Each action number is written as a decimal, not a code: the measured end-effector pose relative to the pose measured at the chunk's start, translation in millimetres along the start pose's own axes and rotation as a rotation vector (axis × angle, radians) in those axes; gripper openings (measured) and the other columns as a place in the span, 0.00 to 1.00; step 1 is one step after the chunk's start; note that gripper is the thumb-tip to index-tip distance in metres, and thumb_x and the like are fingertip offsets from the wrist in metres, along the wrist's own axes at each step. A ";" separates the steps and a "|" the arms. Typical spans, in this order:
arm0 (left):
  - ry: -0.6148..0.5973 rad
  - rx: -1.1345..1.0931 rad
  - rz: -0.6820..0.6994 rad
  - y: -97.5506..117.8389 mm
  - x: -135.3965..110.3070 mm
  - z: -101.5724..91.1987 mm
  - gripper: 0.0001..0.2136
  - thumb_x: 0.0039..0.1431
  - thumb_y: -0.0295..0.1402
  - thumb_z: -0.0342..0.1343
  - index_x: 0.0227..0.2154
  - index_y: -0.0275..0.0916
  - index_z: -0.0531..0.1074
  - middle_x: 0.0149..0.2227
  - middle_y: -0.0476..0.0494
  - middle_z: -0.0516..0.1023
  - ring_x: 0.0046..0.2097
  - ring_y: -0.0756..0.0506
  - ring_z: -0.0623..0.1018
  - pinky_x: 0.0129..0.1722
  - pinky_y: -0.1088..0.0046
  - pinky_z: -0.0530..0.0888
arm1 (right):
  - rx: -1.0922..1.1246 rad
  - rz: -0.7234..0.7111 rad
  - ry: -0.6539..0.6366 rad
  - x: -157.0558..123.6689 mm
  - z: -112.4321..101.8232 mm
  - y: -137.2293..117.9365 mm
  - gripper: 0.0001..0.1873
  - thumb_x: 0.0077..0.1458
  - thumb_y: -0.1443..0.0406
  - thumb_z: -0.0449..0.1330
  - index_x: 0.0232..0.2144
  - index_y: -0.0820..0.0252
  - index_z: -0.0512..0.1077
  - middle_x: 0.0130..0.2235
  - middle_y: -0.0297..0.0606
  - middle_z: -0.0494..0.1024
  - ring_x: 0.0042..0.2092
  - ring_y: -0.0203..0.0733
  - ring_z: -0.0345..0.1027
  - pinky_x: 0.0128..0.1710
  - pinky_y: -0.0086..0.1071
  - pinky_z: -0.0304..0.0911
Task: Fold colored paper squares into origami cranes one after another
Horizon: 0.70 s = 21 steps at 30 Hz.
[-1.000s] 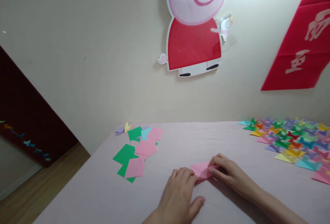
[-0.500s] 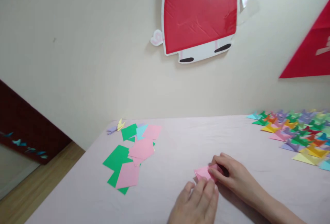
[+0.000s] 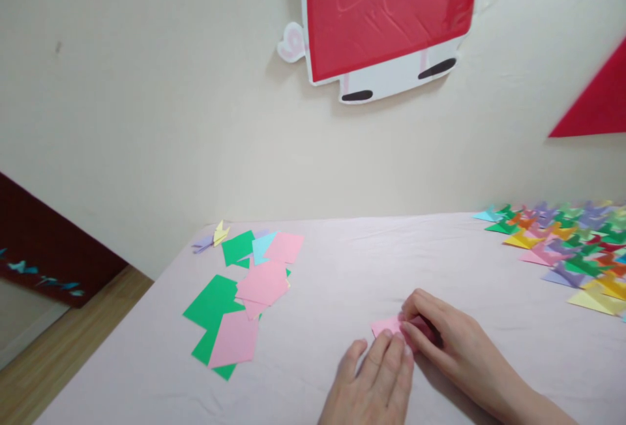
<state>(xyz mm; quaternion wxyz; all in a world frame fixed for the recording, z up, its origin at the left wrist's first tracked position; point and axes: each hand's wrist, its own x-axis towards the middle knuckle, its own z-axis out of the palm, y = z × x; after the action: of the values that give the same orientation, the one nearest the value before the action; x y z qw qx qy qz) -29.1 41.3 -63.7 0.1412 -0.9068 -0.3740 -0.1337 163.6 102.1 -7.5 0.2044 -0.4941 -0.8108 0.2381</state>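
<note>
Near the front of the table, a small piece of folded pink origami paper lies between my two hands, much of it covered by fingers. My left hand holds it down from the near side, fingertips on its lower edge; the thumb is hidden. At the paper's right end, my right hand pinches it between thumb and fingers. How the folds run under my fingertips cannot be seen.
Green sheets, pink sheets and a light blue sheet overlap at the left. Beyond them are a yellow folded piece and a purple one. Many coloured folded figures stand in rows at right. The wall borders the table's back.
My left fingers have spread slightly and cover more of the pink paper. My right hand keeps its pinch near the right end. The view has shifted a little.
</note>
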 end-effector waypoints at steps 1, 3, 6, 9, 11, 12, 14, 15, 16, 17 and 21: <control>-0.004 0.002 -0.002 -0.8 1.3 -2.1 0.20 0.72 0.33 0.39 0.62 0.35 0.62 0.61 0.43 0.69 0.64 0.45 0.63 0.55 0.67 0.67 | -0.003 0.014 0.001 0.5 0.2 0.5 0.09 0.61 0.63 0.48 0.29 0.54 0.64 0.30 0.33 0.73 0.31 0.39 0.68 0.31 0.31 0.61; -0.018 0.004 -0.007 -2.3 3.5 -5.8 0.20 0.72 0.33 0.38 0.62 0.34 0.61 0.61 0.43 0.68 0.64 0.45 0.63 0.53 0.67 0.69 | -0.004 0.037 0.000 1.5 0.6 1.3 0.09 0.61 0.62 0.49 0.29 0.54 0.65 0.29 0.33 0.74 0.30 0.40 0.68 0.31 0.31 0.61; -0.004 0.027 -0.012 -3.6 5.2 -8.4 0.21 0.72 0.33 0.37 0.62 0.34 0.61 0.62 0.45 0.68 0.64 0.46 0.63 0.53 0.67 0.70 | -0.004 0.049 0.001 2.6 1.2 1.6 0.10 0.61 0.61 0.49 0.29 0.54 0.65 0.29 0.33 0.74 0.30 0.40 0.69 0.31 0.31 0.62; 0.012 0.042 -0.012 -4.2 5.4 -8.0 0.21 0.72 0.33 0.36 0.62 0.34 0.62 0.62 0.45 0.68 0.63 0.46 0.64 0.52 0.66 0.70 | -0.004 0.054 0.009 3.2 1.5 1.1 0.10 0.61 0.61 0.49 0.29 0.55 0.66 0.29 0.34 0.75 0.30 0.40 0.70 0.31 0.31 0.62; -0.010 0.023 -0.013 -4.5 5.4 -7.4 0.21 0.72 0.33 0.35 0.62 0.34 0.61 0.62 0.44 0.67 0.64 0.46 0.64 0.53 0.66 0.70 | -0.005 0.057 0.015 3.7 1.8 0.8 0.09 0.60 0.61 0.50 0.29 0.55 0.66 0.29 0.34 0.75 0.30 0.41 0.70 0.31 0.32 0.62; -0.029 0.008 -0.015 -4.5 5.5 -7.4 0.21 0.72 0.33 0.35 0.63 0.34 0.61 0.62 0.44 0.67 0.64 0.46 0.64 0.53 0.66 0.69 | -0.007 0.058 0.019 4.1 2.0 0.7 0.09 0.60 0.61 0.50 0.29 0.55 0.66 0.29 0.34 0.76 0.31 0.41 0.70 0.31 0.32 0.62; -0.083 -0.034 -0.025 -4.5 6.0 -7.6 0.22 0.72 0.33 0.36 0.64 0.35 0.59 0.63 0.42 0.66 0.64 0.45 0.64 0.54 0.65 0.69 | -0.013 0.055 0.026 4.9 2.7 0.8 0.09 0.60 0.61 0.50 0.28 0.55 0.66 0.28 0.34 0.76 0.31 0.41 0.71 0.31 0.32 0.62; -0.111 -0.055 -0.031 -4.5 6.3 -8.0 0.22 0.72 0.33 0.37 0.65 0.35 0.57 0.63 0.42 0.66 0.64 0.44 0.64 0.55 0.64 0.68 | -0.017 0.051 0.030 5.2 3.1 1.0 0.09 0.60 0.61 0.50 0.28 0.55 0.66 0.28 0.35 0.76 0.31 0.41 0.71 0.31 0.32 0.62; -0.133 -0.074 -0.035 -4.4 6.7 -8.3 0.22 0.72 0.33 0.37 0.66 0.36 0.56 0.63 0.41 0.65 0.64 0.44 0.63 0.55 0.64 0.68 | -0.021 0.047 0.033 5.5 3.5 1.2 0.09 0.60 0.61 0.50 0.28 0.55 0.66 0.28 0.35 0.76 0.31 0.41 0.71 0.31 0.32 0.62; -0.148 -0.087 -0.038 -4.4 7.1 -8.8 0.22 0.72 0.33 0.38 0.66 0.36 0.55 0.64 0.41 0.65 0.64 0.44 0.63 0.55 0.64 0.68 | -0.025 0.044 0.036 5.5 3.8 1.5 0.09 0.60 0.61 0.50 0.28 0.55 0.66 0.28 0.35 0.76 0.31 0.41 0.71 0.31 0.32 0.62; -0.129 -0.086 -0.045 -5.1 8.7 -10.8 0.22 0.72 0.34 0.38 0.65 0.35 0.57 0.63 0.41 0.65 0.63 0.43 0.64 0.55 0.63 0.68 | -0.034 0.018 0.056 4.4 5.5 2.1 0.09 0.60 0.63 0.50 0.28 0.55 0.65 0.29 0.34 0.76 0.30 0.40 0.71 0.30 0.31 0.63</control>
<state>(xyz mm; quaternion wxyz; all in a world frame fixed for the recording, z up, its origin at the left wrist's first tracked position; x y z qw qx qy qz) -28.3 46.5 -49.9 0.0746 -0.9101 -0.3967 -0.0939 160.1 105.9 -12.7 0.2167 -0.5113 -0.8041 0.2122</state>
